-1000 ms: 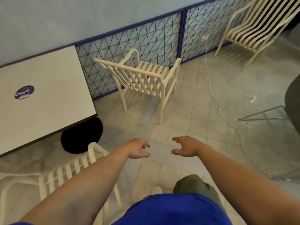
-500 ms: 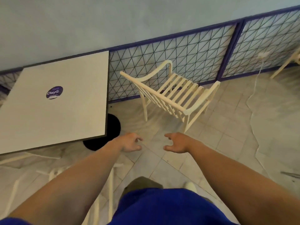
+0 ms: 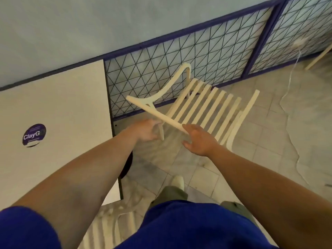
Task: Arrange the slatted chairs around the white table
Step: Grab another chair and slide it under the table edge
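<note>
We are reaching both hands to the chair [image 3: 201, 105] right of the table [image 3: 57, 123]: left hand [image 3: 146, 131] curling under its top rail, right hand [image 3: 198, 140] open, fingertips touching it.

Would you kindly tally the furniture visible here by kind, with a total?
Slatted chairs: 3 (one at the hands, one at the bottom edge, a leg of one at far right)
White table: 1
Total: 4

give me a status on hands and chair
Left hand and right hand at chair top rail, grip unclear. Chair beside table. Nothing blocking.
</note>
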